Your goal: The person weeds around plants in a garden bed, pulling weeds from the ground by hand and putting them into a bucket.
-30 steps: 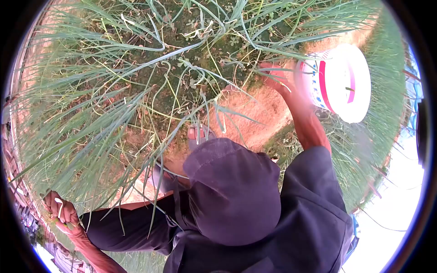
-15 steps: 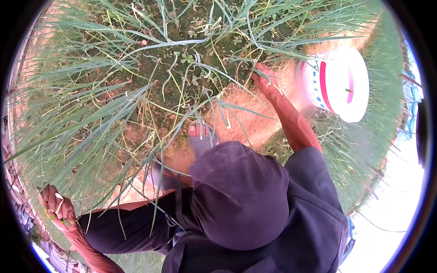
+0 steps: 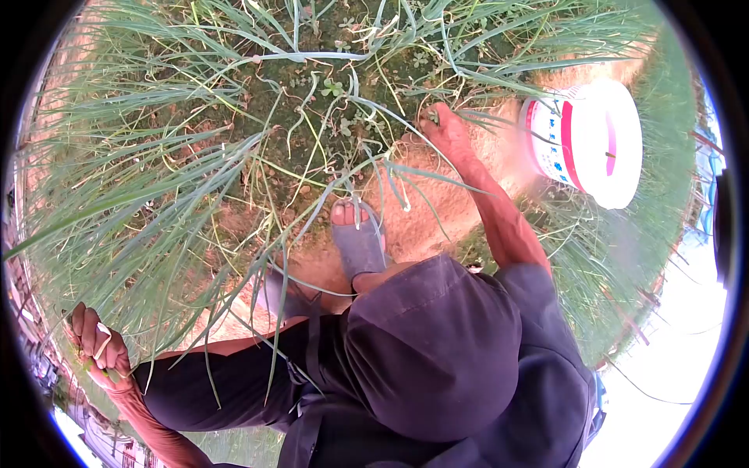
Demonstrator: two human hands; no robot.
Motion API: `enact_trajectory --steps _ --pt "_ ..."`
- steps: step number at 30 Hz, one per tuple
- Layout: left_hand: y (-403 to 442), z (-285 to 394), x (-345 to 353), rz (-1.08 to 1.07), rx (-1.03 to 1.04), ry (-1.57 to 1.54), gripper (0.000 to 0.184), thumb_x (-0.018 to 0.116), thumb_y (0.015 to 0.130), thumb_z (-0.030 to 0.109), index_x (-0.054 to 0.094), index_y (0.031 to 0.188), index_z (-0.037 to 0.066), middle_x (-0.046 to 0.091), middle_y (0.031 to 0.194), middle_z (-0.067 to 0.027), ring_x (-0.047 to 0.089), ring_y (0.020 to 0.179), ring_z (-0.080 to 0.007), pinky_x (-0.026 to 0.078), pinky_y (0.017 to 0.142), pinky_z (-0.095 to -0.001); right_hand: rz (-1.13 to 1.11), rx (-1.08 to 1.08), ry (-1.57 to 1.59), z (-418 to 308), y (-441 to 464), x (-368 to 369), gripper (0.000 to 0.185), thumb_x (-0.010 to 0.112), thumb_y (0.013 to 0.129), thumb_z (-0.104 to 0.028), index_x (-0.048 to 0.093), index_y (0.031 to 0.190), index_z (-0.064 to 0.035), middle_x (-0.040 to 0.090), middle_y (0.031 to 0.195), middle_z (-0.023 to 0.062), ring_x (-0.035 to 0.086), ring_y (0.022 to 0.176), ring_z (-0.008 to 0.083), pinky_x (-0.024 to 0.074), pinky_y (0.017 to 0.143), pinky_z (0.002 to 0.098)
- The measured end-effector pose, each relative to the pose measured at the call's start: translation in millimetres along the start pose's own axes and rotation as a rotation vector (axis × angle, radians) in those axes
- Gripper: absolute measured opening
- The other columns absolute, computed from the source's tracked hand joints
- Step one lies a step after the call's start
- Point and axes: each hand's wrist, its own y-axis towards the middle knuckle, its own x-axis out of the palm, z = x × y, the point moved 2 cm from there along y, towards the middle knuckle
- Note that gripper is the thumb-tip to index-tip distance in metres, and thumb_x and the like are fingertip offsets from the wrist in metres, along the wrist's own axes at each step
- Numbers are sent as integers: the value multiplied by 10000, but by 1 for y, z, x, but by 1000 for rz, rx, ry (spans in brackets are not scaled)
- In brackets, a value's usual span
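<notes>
My right hand (image 3: pixel 446 131) is low over the soil among the onion plants. Its fingers curl inward around a bit of green, which looks like a small weed (image 3: pixel 434 116). Several low leafy weeds (image 3: pixel 333 88) grow between the onion rows nearby. At the far left, beyond my knee, my left hand (image 3: pixel 100 347) is closed on a bunch of weeds (image 3: pixel 113 376), with a pale strip or stem lying across the fingers. Long green onion leaves (image 3: pixel 195 187) arch between my two hands.
A white bucket (image 3: pixel 554 140) with a red band and blue lettering stands to the right of my right arm. My sandalled foot (image 3: pixel 357 242) rests on bare reddish soil (image 3: pixel 409 195). More onion plants (image 3: pixel 538 47) grow at the top and right.
My right hand has drawn slightly left, with its fingers now curled in more. My left hand stays closed in nearly the same place. The view has shifted slightly.
</notes>
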Motion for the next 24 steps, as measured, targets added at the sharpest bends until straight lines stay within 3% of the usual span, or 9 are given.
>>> enact_trajectory --steps 3,6,7,14,18,19,22,23,24 --pt "2 -2 4 23 21 -6 163 349 1012 114 343 857 64 416 672 -72 316 383 -118 274 312 -247 144 -57 -252 -14 34 13 286 666 846 -241 579 983 -6 649 873 233 651 815 376 514 719 426" --pt "-4 -3 6 36 37 12 167 345 1015 119 345 858 61 416 667 -71 322 382 -121 284 313 -249 235 -156 -384 -19 41 22 275 687 811 -199 572 967 -5 636 819 204 640 743 358 502 653 427" --pt "-6 -4 7 37 41 18 167 345 1015 119 345 859 60 416 666 -71 325 381 -122 286 313 -250 204 -122 -368 -20 46 24 308 688 810 -225 567 968 10 625 867 260 618 832 439 488 735 475" --pt "-8 -13 22 12 54 87 163 345 1021 124 346 875 54 415 665 -72 332 382 -125 280 316 -239 256 -141 -356 7 74 38 227 627 844 -192 568 942 4 628 891 271 610 879 450 487 777 491" --pt "-6 -23 33 -12 31 69 156 368 1019 121 341 880 57 413 667 -69 349 394 -125 266 321 -237 236 -188 -526 -7 68 31 195 591 825 -175 580 892 8 641 816 261 633 818 439 509 718 480" --pt "-10 -22 30 3 35 57 155 365 1020 122 341 881 58 414 667 -69 350 396 -125 264 323 -237 217 -204 -502 -6 61 29 205 580 828 -197 590 868 4 642 771 248 640 769 425 523 677 443" --pt "-16 -20 24 39 35 8 155 356 1025 129 339 888 60 417 678 -69 352 402 -123 263 332 -239 -160 50 -73 4 38 35 185 564 838 -193 583 834 -10 637 732 223 655 698 341 521 627 414" --pt "-15 -18 22 43 24 -27 154 357 1025 130 339 889 59 418 680 -69 352 403 -123 264 333 -240 -247 1 -132 8 36 41 144 587 909 -166 581 928 -23 542 713 21 518 636 48 434 494 219" --pt "-11 -21 25 21 11 -37 152 357 1025 127 338 891 59 419 684 -71 354 406 -124 265 334 -241 -255 -202 -230 7 39 46 141 591 890 -172 572 902 -32 556 701 64 545 626 113 460 522 282"
